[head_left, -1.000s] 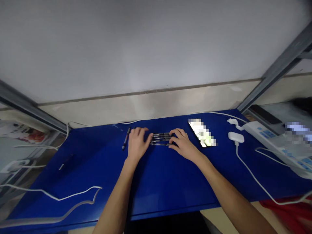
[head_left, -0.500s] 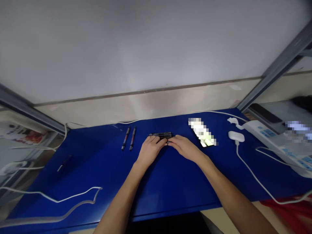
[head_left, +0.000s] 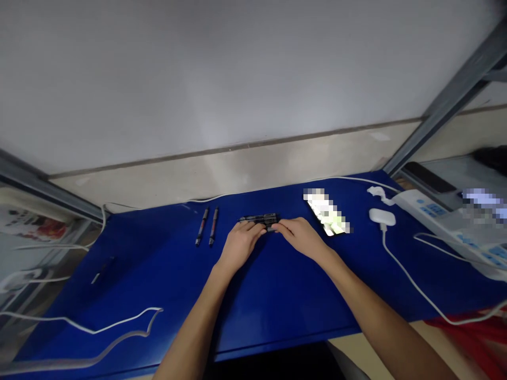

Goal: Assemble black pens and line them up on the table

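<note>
Several black pens lie side by side, pointing left to right, on the blue table. My left hand rests over their near side with curled fingers, gripping the nearest pen; the fingers hide much of it. Closed at the right end of that same pen is my right hand, thumb and fingertips together. Left of my hands, a pair of dark pens with reddish marks, one pen and another pen, lie roughly parallel, pointing away from me.
A lit phone lies right of my hands. Beyond it are a white earbud case on a cable and a white power strip. Another dark pen-like item and a loose white cable lie at left. A wall backs the table.
My thumbs and fingertips have moved slightly apart, showing more of the nearest pen's right end between them. The view has shifted a little; the other pens and the phone stay put.
</note>
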Motion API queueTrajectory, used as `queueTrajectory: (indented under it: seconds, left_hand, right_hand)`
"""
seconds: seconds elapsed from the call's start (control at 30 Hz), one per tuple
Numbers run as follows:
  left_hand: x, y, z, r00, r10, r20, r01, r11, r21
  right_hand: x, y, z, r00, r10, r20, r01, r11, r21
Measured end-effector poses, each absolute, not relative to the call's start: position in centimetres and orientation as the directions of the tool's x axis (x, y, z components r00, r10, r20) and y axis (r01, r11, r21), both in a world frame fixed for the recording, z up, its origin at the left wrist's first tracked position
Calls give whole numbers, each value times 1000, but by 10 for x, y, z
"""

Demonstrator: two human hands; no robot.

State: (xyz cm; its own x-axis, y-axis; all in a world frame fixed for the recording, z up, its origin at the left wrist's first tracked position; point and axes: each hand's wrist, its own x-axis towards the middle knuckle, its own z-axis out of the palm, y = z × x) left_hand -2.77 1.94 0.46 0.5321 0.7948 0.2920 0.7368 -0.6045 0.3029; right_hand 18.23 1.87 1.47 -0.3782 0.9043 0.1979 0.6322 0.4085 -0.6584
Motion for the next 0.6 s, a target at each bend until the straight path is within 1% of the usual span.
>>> queueTrajectory:
  seconds: [0.03,0.1,0.2,0.3,0.37,0.5,0.53,0.6]
  left_hand:
    - [-27,20,4,534,794,290,743,-605,288]
    - [-26,19,4,528,798,291,756,-597,267]
    - [-24,18,5,521,803,291,764,-590,262]
    - [-22,16,4,532,797,286,764,-598,243]
    - [-21,15,3,537,799,272,771,-595,228]
    - [-21,14,1,507,827,243,782,-560,273]
    - [-21,14,2,498,833,241,782,-552,290]
    - [-20,13,4,493,838,233,778,-545,312]
  right_hand:
    - [183,19,15,-368,913,177,609,380,-696]
    - [183,19,16,-366,911,192,537,375,-756]
    - [182,18,18,-354,908,224,473,380,-795]
    - [179,17,19,-370,918,144,460,316,-830]
    - [178,16,20,-375,917,134,453,308,-837]
    - [179,16,20,-352,908,229,446,378,-812]
    - [179,17,20,-356,909,219,438,369,-819]
    - [179,17,20,-375,914,156,414,316,-854]
